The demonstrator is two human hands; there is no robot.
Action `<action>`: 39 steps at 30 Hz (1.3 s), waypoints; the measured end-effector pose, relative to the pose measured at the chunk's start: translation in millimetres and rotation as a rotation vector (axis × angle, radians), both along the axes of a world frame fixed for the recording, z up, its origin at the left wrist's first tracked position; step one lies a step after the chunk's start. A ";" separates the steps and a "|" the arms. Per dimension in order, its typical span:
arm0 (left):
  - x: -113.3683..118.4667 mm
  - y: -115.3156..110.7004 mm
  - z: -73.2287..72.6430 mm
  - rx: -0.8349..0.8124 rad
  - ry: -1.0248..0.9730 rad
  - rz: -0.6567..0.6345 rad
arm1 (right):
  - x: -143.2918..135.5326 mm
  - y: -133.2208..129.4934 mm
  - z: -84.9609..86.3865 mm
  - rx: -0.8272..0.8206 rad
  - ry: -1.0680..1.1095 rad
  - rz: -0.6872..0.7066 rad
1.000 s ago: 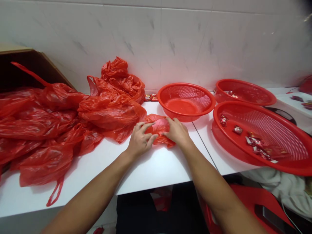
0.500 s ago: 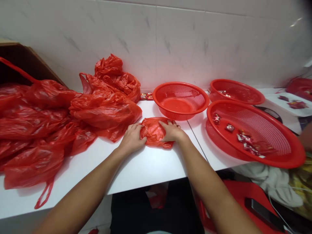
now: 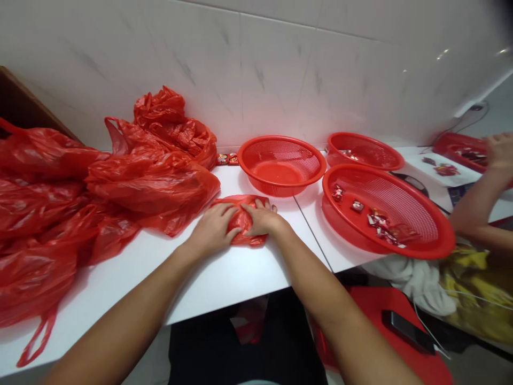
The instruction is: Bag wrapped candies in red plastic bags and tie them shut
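A small red plastic bag [image 3: 240,220] lies bunched on the white table in front of me. My left hand [image 3: 214,224] rests over its left side, thumb and fingers apart. On its right side lies my right hand [image 3: 260,218], with the thumb stretched across the top and the fingers spread toward the far edge. Both thumbs are close together over the middle of the bag. What is inside the bag, if anything, cannot be made out.
Large red plastic bags [image 3: 152,176] are heaped at left. Behind my hands stands a red mesh basket [image 3: 282,174]. A larger basket [image 3: 433,230] at right holds small wrapped packets [image 3: 380,224], with another basket [image 3: 364,151] behind. A phone [image 3: 409,330] lies on a red stool; another person's arm [image 3: 481,198] shows at right.
My left hand has moved inward over the bag, bringing the hands closer together. The view has turned right, and another person's arm and hand now show there.
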State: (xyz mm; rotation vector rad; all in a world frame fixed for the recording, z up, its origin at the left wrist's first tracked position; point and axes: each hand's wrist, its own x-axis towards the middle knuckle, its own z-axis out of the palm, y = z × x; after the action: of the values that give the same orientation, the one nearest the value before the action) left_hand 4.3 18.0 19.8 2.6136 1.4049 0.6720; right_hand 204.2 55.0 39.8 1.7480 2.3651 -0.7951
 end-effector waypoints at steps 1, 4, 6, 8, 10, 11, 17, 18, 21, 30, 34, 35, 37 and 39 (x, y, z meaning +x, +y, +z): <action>-8.7 4.3 -1.4 -0.051 0.053 0.062 | 1.3 0.7 -0.1 0.010 -0.005 0.006; -27.8 10.8 -2.8 -0.158 0.142 0.103 | 5.3 3.2 -1.5 0.017 -0.006 0.024; -29.8 9.4 -2.3 -0.169 0.152 0.083 | 8.2 4.6 -3.1 0.025 0.010 0.035; -25.9 5.9 -1.4 -0.168 0.144 0.076 | 12.1 5.5 -5.0 0.048 0.048 0.048; -21.1 2.6 -0.6 -0.183 0.132 0.066 | 16.6 6.0 -6.8 0.083 0.111 0.050; -19.4 1.3 -0.2 -0.194 0.126 0.065 | 18.7 6.1 -7.5 0.101 0.143 0.045; -17.9 -2.1 -1.0 -0.241 0.097 0.101 | 22.7 6.2 -10.5 0.116 0.162 0.051; -18.0 -2.2 -2.0 -0.243 0.092 0.103 | 22.3 6.1 -11.0 0.116 0.154 0.055; -18.1 -1.9 -5.8 -0.249 0.071 0.102 | 21.0 5.4 -11.8 0.123 0.147 0.058; -18.1 2.4 -4.9 -0.060 0.014 0.089 | 23.0 15.7 -12.6 0.103 0.119 0.089; -19.6 4.2 -4.4 -0.056 0.059 0.104 | 26.8 11.8 -5.1 0.135 0.169 0.102; -20.1 4.4 -4.5 -0.065 0.078 0.108 | 29.3 7.1 0.2 0.149 0.207 0.110; -20.8 4.8 -4.5 -0.078 0.116 0.114 | 38.8 -6.3 16.8 0.180 0.324 0.121; -20.9 5.2 -4.2 -0.086 0.146 0.122 | 57.0 -22.0 41.5 0.253 0.467 0.128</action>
State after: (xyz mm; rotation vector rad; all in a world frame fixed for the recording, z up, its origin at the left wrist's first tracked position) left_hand -16.6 23.1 15.6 2.5731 1.6065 0.4301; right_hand 261.2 32.9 81.2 1.6078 2.9619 -1.0151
